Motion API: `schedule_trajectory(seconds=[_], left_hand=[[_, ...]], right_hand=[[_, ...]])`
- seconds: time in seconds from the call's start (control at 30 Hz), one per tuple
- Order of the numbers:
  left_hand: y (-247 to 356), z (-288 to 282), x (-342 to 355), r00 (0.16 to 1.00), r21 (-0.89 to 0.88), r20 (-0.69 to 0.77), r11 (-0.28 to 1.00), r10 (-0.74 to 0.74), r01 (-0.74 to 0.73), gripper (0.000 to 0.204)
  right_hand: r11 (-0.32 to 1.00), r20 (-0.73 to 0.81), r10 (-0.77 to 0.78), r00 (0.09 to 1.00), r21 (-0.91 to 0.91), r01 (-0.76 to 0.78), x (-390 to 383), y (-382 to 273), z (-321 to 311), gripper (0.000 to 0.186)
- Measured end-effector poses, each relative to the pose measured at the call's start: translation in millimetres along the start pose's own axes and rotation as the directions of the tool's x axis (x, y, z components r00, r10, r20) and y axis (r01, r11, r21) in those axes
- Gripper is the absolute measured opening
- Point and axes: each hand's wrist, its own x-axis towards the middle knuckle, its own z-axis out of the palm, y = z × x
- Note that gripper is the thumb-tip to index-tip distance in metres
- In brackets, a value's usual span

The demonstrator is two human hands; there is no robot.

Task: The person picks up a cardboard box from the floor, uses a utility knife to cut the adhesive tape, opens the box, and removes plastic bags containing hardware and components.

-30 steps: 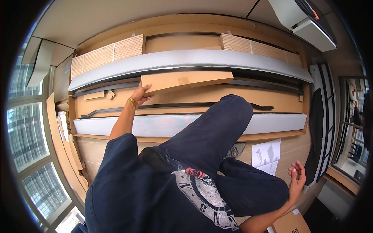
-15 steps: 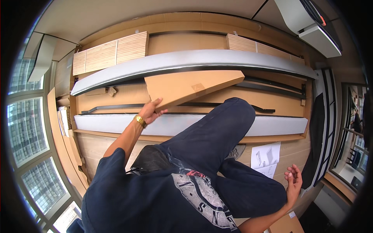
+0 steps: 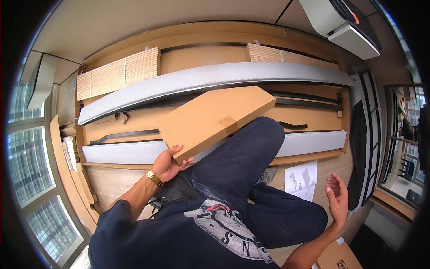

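My left hand [image 3: 168, 165] grips the near left corner of a flat brown cardboard box [image 3: 201, 112], thumb on top and fingers underneath. The box is tilted, its tapered far end lying over the large open carton, and a piece of tape shows on its near edge. My right hand [image 3: 337, 195] is raised beside my right knee, fingers loosely curled and apart, holding nothing. Nearest to it lies a white instruction sheet [image 3: 301, 178] with line drawings, on the floor.
The large open carton [image 3: 309, 157] holds long grey padded panels [image 3: 215, 76], black metal bars [image 3: 309, 103] and slatted wood bundles [image 3: 118, 74]. Dark panels with pale strips [image 3: 365, 134] lean at the right. Another cardboard box [image 3: 338, 256] sits at the lower right. Windows line the left.
My left hand has drawn the cardboard box nearer to me and lower, so it now covers part of the near padded panel. My right hand has risen slightly, with its fingers lifted.
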Motion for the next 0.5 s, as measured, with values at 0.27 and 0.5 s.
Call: schedule_trajectory(seconds=[0.27,0.5], left_hand=[[10,21,-47,0.999,-0.051,0.006,0.998,-0.04,0.04,0.04],[26,25,-75,0.991,-0.161,0.095,0.981,-0.094,0.108,0.041]], right_hand=[[0.981,0.171,-0.113,0.979,-0.135,0.137,22,-45,16,0.051],[0.957,0.267,-0.129,0.955,-0.22,0.19,35,-66,30,0.05]])
